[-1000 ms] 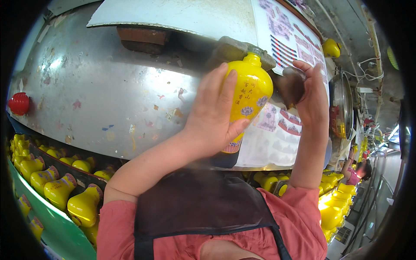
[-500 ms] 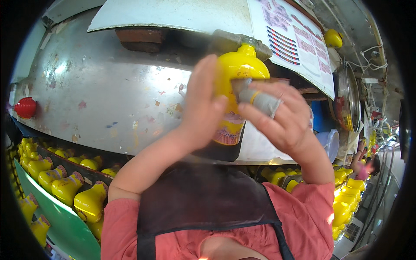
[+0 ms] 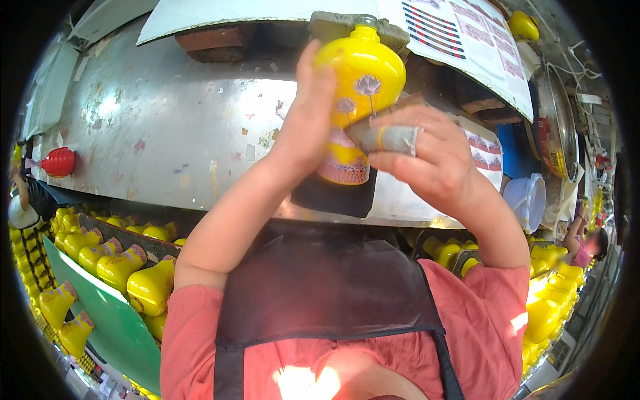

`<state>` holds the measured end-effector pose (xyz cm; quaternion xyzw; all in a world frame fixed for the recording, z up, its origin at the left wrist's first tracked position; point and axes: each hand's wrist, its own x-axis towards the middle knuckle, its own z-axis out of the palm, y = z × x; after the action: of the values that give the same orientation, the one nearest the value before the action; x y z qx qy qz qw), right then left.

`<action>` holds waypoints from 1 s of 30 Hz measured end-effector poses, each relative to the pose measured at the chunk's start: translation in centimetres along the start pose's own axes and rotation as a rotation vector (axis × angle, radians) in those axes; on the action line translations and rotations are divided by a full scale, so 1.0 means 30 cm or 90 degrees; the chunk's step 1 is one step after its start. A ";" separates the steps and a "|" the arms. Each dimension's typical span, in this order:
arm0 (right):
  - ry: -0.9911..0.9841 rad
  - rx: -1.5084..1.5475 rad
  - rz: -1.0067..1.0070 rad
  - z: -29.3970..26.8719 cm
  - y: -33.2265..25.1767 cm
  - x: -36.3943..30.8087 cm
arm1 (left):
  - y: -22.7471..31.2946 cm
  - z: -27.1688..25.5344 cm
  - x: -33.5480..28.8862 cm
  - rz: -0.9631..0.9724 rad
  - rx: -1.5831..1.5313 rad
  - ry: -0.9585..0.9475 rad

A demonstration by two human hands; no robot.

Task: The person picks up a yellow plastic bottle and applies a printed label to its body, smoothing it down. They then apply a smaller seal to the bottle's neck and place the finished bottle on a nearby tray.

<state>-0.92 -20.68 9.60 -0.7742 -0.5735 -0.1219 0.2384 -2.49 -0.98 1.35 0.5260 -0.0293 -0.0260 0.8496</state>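
Observation:
A glossy yellow bottle lies on its side, its neck away from me against a grey cloth-like rest. Purple lotus flower decals and a patterned band near its base decorate it. My left hand grips the bottle along its left side, with the fingers partly behind it. My right hand pinches a flat brownish scraper-like piece against the bottle's lower front. Grey wrapping with a yellow band covers one finger of this hand. A dark pad lies under the base.
Decal sheets lie on a white board at the back right. A red shuttle-shaped container stands at far left. Yellow bottles fill trays below the metal table. A translucent bucket stands at right. Other people are at the edges.
My right hand and the scraper-like piece have moved down the bottle toward its base. Lotus decals, hidden before, now show above them. The whole view has shifted slightly.

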 end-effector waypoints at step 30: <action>0.131 0.287 0.674 0.227 -0.031 -0.076 | -0.073 -0.062 -0.040 0.217 0.473 -0.040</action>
<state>-3.09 -18.89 2.91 -0.8698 -0.0941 0.0639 0.4802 -3.56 -0.20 -1.47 0.7839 -0.1494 0.1117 0.5923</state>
